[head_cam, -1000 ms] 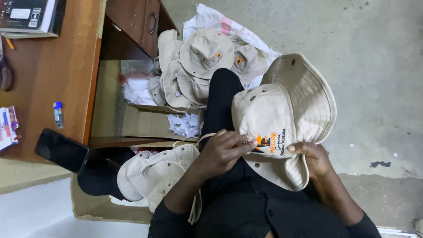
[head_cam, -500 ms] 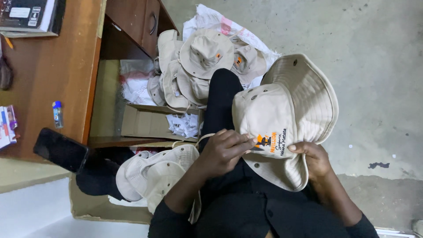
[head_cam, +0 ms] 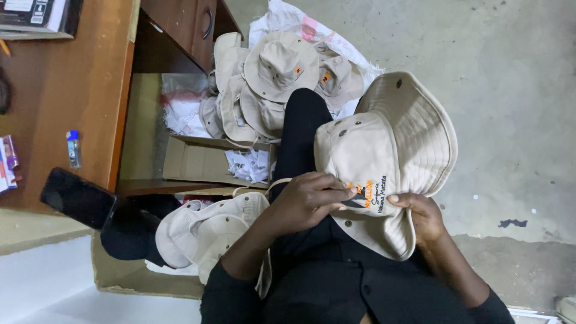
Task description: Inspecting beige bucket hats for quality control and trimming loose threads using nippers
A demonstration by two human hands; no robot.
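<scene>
We hold a beige brimmed hat (head_cam: 384, 150) at centre right of the frame, its crown facing us. Our left hand (head_cam: 306, 201) lies closed on the crown's lower left, fingertips beside the embroidered patch (head_cam: 367, 195). Our right hand (head_cam: 423, 217) pinches the brim just right of that patch. The hat spreads toward the upper right from both grips.

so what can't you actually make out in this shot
All head view.
- Left hand: fingertips tucked against the held hat; what they pinch is hidden.
- Right hand: fingers curl under the brim, out of sight.
- Cardboard box: contents partly covered by its flap.
- Phone: dark screen, nothing visible.
</scene>
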